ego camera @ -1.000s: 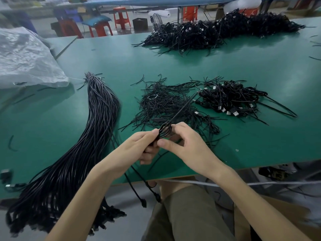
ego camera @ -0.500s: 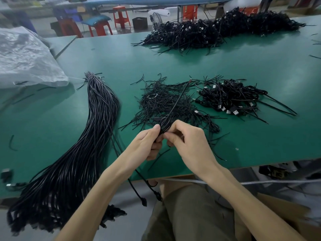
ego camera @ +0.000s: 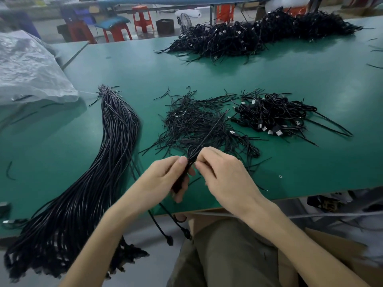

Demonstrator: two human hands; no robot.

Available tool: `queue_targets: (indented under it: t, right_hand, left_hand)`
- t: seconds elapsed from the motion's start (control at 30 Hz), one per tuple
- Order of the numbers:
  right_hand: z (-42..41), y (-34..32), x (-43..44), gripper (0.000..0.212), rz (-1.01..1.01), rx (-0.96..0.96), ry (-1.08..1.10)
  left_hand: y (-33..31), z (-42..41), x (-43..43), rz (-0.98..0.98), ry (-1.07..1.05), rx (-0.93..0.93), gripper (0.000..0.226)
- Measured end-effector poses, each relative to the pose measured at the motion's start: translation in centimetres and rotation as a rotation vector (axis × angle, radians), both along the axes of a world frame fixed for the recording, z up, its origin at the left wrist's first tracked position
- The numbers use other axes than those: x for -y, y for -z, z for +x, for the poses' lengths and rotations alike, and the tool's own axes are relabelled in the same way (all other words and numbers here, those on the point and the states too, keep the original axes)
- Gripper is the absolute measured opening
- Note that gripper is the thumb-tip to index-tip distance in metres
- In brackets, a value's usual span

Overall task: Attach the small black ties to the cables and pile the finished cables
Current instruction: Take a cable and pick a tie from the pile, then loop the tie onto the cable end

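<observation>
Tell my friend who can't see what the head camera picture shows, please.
The left hand grips a folded black cable while the right hand pinches its thin tie above a green table. Beyond lie long cables on the left, loose ties in the middle and finished cables on the right.

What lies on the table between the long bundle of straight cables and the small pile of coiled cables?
A loose heap of small black ties, shown in the head view.

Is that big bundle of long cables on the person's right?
No, the long cable bundle lies on the green table at the person's left.
</observation>
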State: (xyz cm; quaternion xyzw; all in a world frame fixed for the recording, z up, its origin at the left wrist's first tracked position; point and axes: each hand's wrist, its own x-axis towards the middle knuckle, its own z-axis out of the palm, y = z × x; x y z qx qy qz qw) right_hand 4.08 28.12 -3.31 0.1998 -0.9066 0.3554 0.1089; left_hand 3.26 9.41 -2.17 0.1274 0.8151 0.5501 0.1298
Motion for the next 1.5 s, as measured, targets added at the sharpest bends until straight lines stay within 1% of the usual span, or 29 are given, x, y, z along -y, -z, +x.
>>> queue_targets:
  t: [0.07,0.1,0.13,0.17,0.2,0.23,0.27,0.3,0.33,0.4,0.43,0.5,0.53,0.6,0.67,0.73,0.83,0.87,0.9,0.93,1.0,1.03,1.07,1.13,1.23,1.3,1.37,1.43,1.5]
  right_hand:
    - [-0.2,-0.3,-0.4,0.019,-0.219,0.137,-0.04]
    - [-0.2,-0.5,-0.5,0.018,-0.287,0.174,-0.056]
    - [-0.2,-0.6,-0.5,0.018,-0.328,0.197,-0.073]
    - [-0.2,-0.7,-0.4,0.017,-0.356,0.219,-0.096]
    - [-0.3,-0.7,-0.2,0.017,-0.38,0.236,-0.123]
    - [-0.3,-0.8,0.1,0.017,-0.4,0.248,-0.152]
    - [-0.4,-0.8,0.3,0.016,-0.412,0.256,-0.179]
    - [-0.5,-0.9,0.5,0.016,-0.416,0.259,-0.198]
    - [-0.6,-1.0,0.5,0.015,-0.419,0.259,-0.209]
    - [-0.7,-1.0,0.4,0.015,-0.444,0.264,-0.221]
    - [-0.7,-1.0,0.2,0.015,-0.46,0.269,-0.223]
    - [-0.5,-1.1,0.1,0.015,-0.472,0.263,-0.217]
    - [-0.4,-1.2,0.1,0.014,-0.482,0.243,-0.216]
    - [-0.4,-1.4,0.3,0.014,-0.51,0.19,-0.217]
    - [-0.5,-1.8,0.8,0.016,-0.533,0.136,-0.22]
    - [-0.6,-2.3,1.2,0.018,-0.545,0.085,-0.201]
    - [-1.0,-2.5,1.8,0.016,-0.447,-0.028,-0.151]
    - [-1.2,-2.5,2.0,0.016,-0.357,-0.095,-0.137]
    - [-1.3,-2.3,2.2,0.016,-0.222,-0.19,-0.112]
    - [-1.4,-2.2,2.5,0.014,-0.055,-0.303,-0.079]
    - [-1.4,-2.2,2.7,0.005,0.235,-0.476,-0.031]
    - [-1.2,-2.0,2.6,0.007,0.308,-0.502,-0.03]
    - [-1.2,-1.9,2.4,0.007,0.33,-0.499,-0.046]
    - [-1.2,-1.9,1.8,0.008,0.28,-0.436,-0.08]
    - [-1.5,-1.9,0.8,0.017,0.086,-0.302,-0.101]
    - [-1.5,-1.9,0.9,0.014,-0.04,-0.242,-0.119]
    - [-1.5,-1.7,1.1,0.014,-0.149,-0.201,-0.133]
    - [-1.6,-1.5,1.3,0.015,-0.225,-0.17,-0.136]
    - [-1.7,-1.3,1.5,0.014,-0.281,-0.156,-0.146]
  left_hand:
    - [-0.9,0.1,1.7,0.06,-0.006,-0.039,0.033]
    - [-1.3,0.1,2.4,0.115,-0.012,-0.072,0.029]
    - [-1.4,0.0,2.8,0.152,-0.002,-0.12,0.03]
    - [-1.4,-0.1,3.0,0.145,0.013,-0.19,0.04]
    - [-1.3,-0.1,3.1,0.088,0.025,-0.28,0.056]
    - [-1.3,-0.2,2.9,-0.016,0.045,-0.384,0.068]
    - [-1.2,-0.3,2.6,-0.13,0.081,-0.494,0.073]
    - [-1.2,-0.4,2.3,-0.212,0.129,-0.581,0.073]
    - [-1.2,-0.6,2.1,-0.252,0.163,-0.619,0.07]
    - [-1.1,-0.7,1.8,-0.263,0.126,-0.607,0.063]
    - [-1.2,-0.6,1.7,-0.255,0.079,-0.598,0.054]
    - [-1.5,-0.3,1.6,-0.3,0.006,-0.672,0.025]
    - [-1.7,-0.1,1.5,-0.34,-0.009,-0.713,0.019]
    - [-2.1,0.0,1.4,-0.376,-0.033,-0.756,0.021]
    - [-2.7,0.0,1.5,-0.347,-0.07,-0.757,0.017]
    - [-3.1,0.2,1.5,-0.294,-0.123,-0.706,0.019]
    - [-3.4,0.4,0.6,-0.154,-0.253,-0.472,0.032]
    - [-3.4,0.2,0.3,-0.137,-0.294,-0.4,0.037]
    - [-3.3,-0.2,0.1,-0.14,-0.323,-0.322,0.039]
    - [-3.3,-0.6,0.0,-0.14,-0.338,-0.225,0.035]
    - [-3.2,-1.2,0.0,-0.088,-0.335,-0.047,0.015]
    - [-3.3,-1.4,0.2,-0.047,-0.313,0.01,0.014]
    - [-3.4,-1.4,0.7,-0.004,-0.267,0.041,0.02]
    - [-3.8,-1.1,2.0,0.073,-0.111,0.042,0.027]
    - [-4.2,-0.7,3.8,0.189,0.152,0.043,0.035]
    - [-3.9,-0.8,4.1,0.165,0.225,-0.036,0.036]
    - [-3.4,-1.2,3.5,0.073,0.165,-0.18,0.036]
    - [-2.8,-1.5,2.8,-0.016,0.039,-0.336,0.028]
    - [-2.2,-1.7,2.2,-0.036,-0.043,-0.431,0.024]
